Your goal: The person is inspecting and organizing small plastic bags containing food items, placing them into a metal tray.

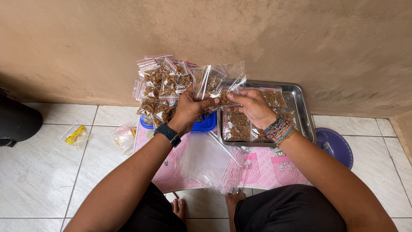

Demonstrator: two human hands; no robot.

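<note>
Both hands, left hand (pixel 189 109) and right hand (pixel 253 107), are pinching a light, crinkly snack pouch (pixel 219 83) (slippery film) at its twelve-o'clock seal.

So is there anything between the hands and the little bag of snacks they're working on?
No. Both the left hand and the right hand already grip the small clear zip bag directly, above the steel tray; nothing visible lies between.

Left of the grip, a small yellow-filled packet (pixel 76 135) and an empty clear bag (pixel 124 137) lie on the white floor tiles (pixel 38 180). Right of it, a purple lid (pixel 337 146) rests; far left stands a black container (pixel 17 120).
</note>
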